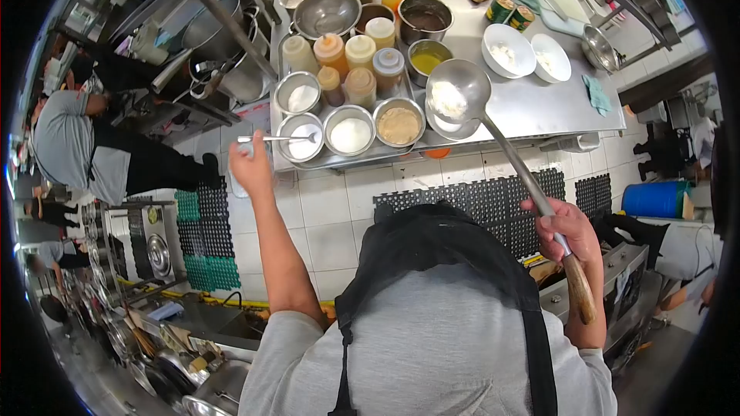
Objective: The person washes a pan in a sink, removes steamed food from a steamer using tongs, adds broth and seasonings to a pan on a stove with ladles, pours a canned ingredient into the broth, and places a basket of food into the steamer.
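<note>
At the counter's (539, 112) left front corner, the left hand (250, 162) gripped a slim metal spoon (289, 139) by its handle. The spoon lay almost parallel to the front edge, its tip pointing right over a round metal container (301, 161) of white contents.

The right hand (566, 229) was wrapped around the shaft of a long ladle (512, 157), above its brown wooden end. The ladle's long axis slanted from the person's right side forward and leftward, its deep, round steel bowl over the counter's front edge, with a white mass (447, 98) inside. Beneath it showed part of another bowl (455, 133).

Along that edge, between spoon and ladle, stood a container of white grains (349, 154) and a container of tan powder (399, 145); translucent plastic squeeze bottles (360, 86) rose behind them. To the right, smooth steel stretched from two glossy white bowls (523, 40) to the front edge, with a crumpled green cloth (596, 95) near the right edge.
</note>
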Tool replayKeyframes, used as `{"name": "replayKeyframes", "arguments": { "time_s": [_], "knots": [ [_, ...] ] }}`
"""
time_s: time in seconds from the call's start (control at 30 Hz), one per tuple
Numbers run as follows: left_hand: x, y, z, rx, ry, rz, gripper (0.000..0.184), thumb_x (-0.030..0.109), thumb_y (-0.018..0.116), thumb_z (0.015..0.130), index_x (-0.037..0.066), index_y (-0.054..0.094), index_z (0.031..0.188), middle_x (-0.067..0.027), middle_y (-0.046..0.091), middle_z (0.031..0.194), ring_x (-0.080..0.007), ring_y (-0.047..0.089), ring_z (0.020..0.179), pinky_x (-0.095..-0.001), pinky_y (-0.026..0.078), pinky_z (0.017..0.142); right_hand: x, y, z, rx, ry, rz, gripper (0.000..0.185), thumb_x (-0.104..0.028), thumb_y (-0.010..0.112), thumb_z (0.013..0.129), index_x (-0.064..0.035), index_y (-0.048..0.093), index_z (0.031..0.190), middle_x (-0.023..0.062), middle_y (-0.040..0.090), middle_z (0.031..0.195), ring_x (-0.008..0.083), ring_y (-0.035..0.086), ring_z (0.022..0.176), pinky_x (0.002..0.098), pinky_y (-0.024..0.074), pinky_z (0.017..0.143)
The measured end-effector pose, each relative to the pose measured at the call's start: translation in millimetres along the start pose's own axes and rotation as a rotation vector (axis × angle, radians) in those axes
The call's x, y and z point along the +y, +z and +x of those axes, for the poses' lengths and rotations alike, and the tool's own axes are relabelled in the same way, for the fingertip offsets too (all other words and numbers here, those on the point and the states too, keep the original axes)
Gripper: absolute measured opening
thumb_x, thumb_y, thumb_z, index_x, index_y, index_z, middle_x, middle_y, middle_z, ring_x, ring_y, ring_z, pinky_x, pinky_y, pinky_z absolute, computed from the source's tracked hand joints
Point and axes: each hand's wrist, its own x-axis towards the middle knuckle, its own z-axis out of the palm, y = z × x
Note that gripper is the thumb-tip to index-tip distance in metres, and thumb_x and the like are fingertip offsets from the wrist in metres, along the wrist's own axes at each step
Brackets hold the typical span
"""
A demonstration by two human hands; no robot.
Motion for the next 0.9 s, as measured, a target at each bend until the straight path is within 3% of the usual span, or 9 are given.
{"name": "replayKeyframes", "arguments": {
  "time_s": [0.03,0.07,0.17,0.23,0.3,0.4,0.63,0.8,0.9],
  "knots": [
    [15.1,-5.4,1.5,0.202,0.125,0.242,0.054,0.028,0.075,0.093,-0.006,0.057,0.131,-0.0122,0.065,0.101,-0.0148,0.061,0.067,-0.0250,0.050,0.058,1.5,-2.8,-3.5,0.013,-0.007,0.005,0.040,-0.003,0.059,0.088,0.0099,0.055,0.126,0.0012,0.052,0.064,0.0093,0.048,0.039,0.0230,0.0385,0.036],
    [28.9,-13.8,-2.7,0.176,0.033,0.157,0.078,0.037,0.081,0.086,-0.003,0.046,0.143,-0.0142,0.059,0.110,-0.0222,0.061,0.079,-0.0312,0.053,0.070,3.7,-4.4,-6.6,0.030,-0.008,0.024,0.040,-0.003,0.059,0.088,0.0096,0.055,0.125,0.0011,0.052,0.064,0.0092,0.048,0.039,0.0231,0.0386,0.036],
    [102.8,-10.1,-25.3,-0.171,0.129,-0.498,0.084,0.042,0.085,0.081,-0.003,0.049,0.141,-0.0146,0.061,0.111,-0.0290,0.061,0.087,-0.0399,0.052,0.083,9.1,-8.4,-11.8,0.060,0.004,0.069,0.040,-0.003,0.059,0.087,0.0088,0.055,0.125,0.0009,0.052,0.064,0.0090,0.048,0.039,0.0233,0.0387,0.036],
    [158.8,4.6,-42.0,-0.559,0.175,-0.643,0.087,0.041,0.088,0.075,-0.003,0.050,0.140,-0.0179,0.064,0.120,-0.0352,0.063,0.098,-0.0445,0.050,0.093,11.8,-11.2,-11.7,0.044,0.010,0.101,0.040,-0.003,0.060,0.087,0.0083,0.055,0.126,0.0009,0.052,0.065,0.0089,0.048,0.039,0.0233,0.0388,0.036],
    [166.0,56.4,-46.0,-0.540,0.546,-0.434,0.083,0.031,0.088,0.073,-0.001,0.052,0.140,-0.0205,0.064,0.129,-0.0358,0.068,0.102,-0.0436,0.053,0.091,14.1,-15.7,-12.8,0.033,0.015,0.069,0.040,-0.003,0.060,0.088,0.0079,0.056,0.126,0.0008,0.052,0.065,0.0089,0.048,0.040,0.0231,0.0387,0.037],
    [180.9,85.8,-50.1,-0.605,0.580,-0.158,0.076,0.026,0.086,0.070,0.002,0.056,0.135,-0.0221,0.066,0.127,-0.0380,0.069,0.106,-0.0450,0.054,0.091,13.5,-21.6,-17.0,0.008,0.010,0.014,0.040,-0.003,0.060,0.089,0.0076,0.056,0.126,0.0008,0.053,0.065,0.0091,0.049,0.040,0.0230,0.0384,0.037],
    [218.4,63.5,-36.3,-0.581,0.418,-0.231,0.068,0.030,0.086,0.069,0.005,0.060,0.126,-0.0166,0.073,0.107,-0.0337,0.071,0.100,-0.0430,0.056,0.087,16.0,-18.9,-20.2,-0.056,-0.037,-0.027,0.040,-0.005,0.061,0.090,0.0066,0.057,0.128,-0.0005,0.053,0.068,0.0088,0.050,0.043,0.0225,0.0394,0.040],
    [286.0,-26.9,7.5,-0.566,0.478,-0.838,0.067,0.017,0.091,0.069,0.005,0.058,0.126,-0.0102,0.069,0.110,-0.0224,0.068,0.099,-0.0367,0.055,0.088,10.7,-31.3,-20.3,-0.130,-0.028,0.042,0.041,-0.005,0.061,0.089,0.0061,0.058,0.129,-0.0005,0.053,0.067,0.0087,0.051,0.044,0.0232,0.0398,0.040],
    [301.0,-34.4,-7.0,-0.817,0.346,-1.122,0.062,0.012,0.089,0.073,0.004,0.057,0.127,-0.0083,0.068,0.114,-0.0193,0.066,0.101,-0.0356,0.054,0.089,6.6,-39.1,-19.5,-0.128,-0.021,0.022,0.041,-0.005,0.060,0.090,0.0058,0.058,0.129,-0.0003,0.054,0.066,0.0085,0.051,0.045,0.0227,0.0400,0.041]
  ]
}}
